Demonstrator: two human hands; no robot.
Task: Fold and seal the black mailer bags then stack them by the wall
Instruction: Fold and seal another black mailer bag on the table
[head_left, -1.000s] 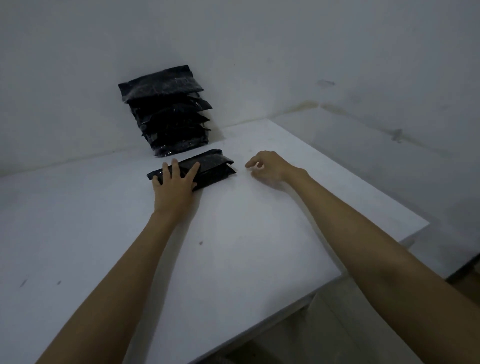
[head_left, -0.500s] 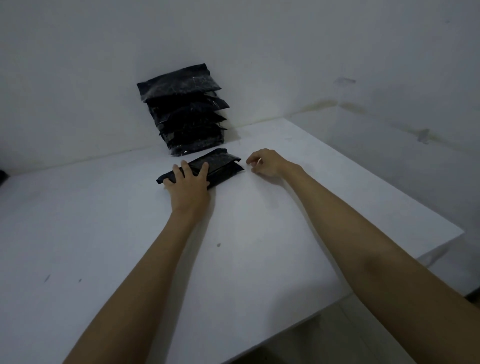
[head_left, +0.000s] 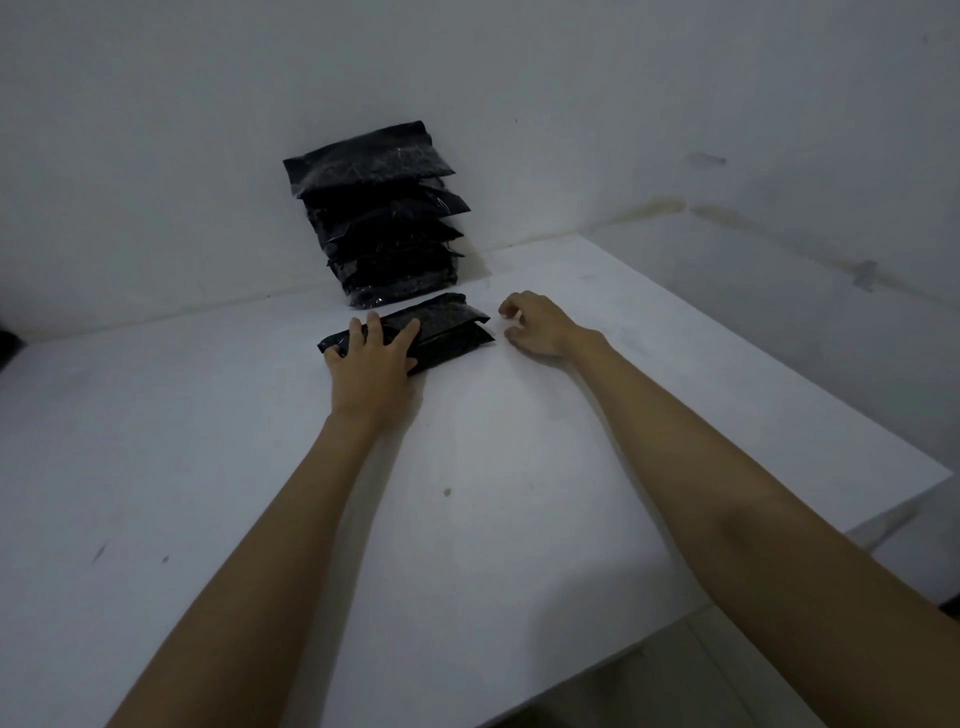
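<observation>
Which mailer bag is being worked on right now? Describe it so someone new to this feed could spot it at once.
Start at the pile of black bags stacked against the wall at the back of the white table. Just in front of it one folded black mailer bag lies flat by itself. Unlike the stacked ones, it has the left hand pressing on it, with the right hand beside it.

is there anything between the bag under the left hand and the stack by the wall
Nothing visible. The folded mailer bag lies under the left hand just in front of the stack, with only bare white table between them.
</observation>
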